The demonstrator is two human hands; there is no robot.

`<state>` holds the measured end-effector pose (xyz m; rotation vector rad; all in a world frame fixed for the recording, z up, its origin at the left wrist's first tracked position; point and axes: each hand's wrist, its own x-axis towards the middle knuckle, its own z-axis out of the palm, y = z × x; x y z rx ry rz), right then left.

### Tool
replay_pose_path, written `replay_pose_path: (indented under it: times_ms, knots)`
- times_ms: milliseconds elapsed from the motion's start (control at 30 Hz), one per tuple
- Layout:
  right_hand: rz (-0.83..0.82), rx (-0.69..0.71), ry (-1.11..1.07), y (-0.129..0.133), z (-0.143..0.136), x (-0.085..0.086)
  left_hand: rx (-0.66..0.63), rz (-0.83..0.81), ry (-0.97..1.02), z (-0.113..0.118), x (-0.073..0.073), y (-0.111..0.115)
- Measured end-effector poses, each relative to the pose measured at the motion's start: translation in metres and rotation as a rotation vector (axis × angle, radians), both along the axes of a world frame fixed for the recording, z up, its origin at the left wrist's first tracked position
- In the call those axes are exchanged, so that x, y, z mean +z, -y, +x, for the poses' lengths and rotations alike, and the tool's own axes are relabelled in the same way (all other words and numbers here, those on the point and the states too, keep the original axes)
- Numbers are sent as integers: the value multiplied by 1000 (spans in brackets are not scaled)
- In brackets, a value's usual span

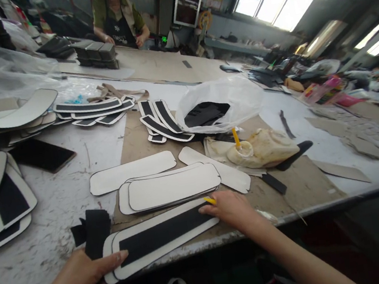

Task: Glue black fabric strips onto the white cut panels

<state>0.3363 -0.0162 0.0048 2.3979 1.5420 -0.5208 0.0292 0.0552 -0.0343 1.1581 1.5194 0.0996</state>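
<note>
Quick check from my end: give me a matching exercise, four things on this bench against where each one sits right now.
Things:
1. white piece with black strip
2. stack of plain white pieces
3. clear plastic bag
4. stack of black strips

Places:
A. behind the glue-smeared bottle
B. under both hands, at the table edge
C. by the left hand
D. just beyond the right hand

Pairs: 1-B, 2-D, 3-A, 4-C
</note>
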Motion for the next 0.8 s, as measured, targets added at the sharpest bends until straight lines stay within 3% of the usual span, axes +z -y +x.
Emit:
replay_pose_path:
  times_ms: [133,300,433,533,667,800]
  knots:
    - [147,-81,55,16,11,6,0,23,15,-2,-7,0]
    - [371,-106,-270,31,14,5,30,45,111,2,-2,1]
    - [398,-143,-384,31,6,-6,4,68,133,1,-2,1]
    - [397,-265,-516,32,-2,-7,-6,49,196,1,5,3]
    - [296,-386,-792,34,-14,6,9,16,327,2,19,4]
    - [370,-407,-804,39,-18,26,37,38,387,-5,28,3]
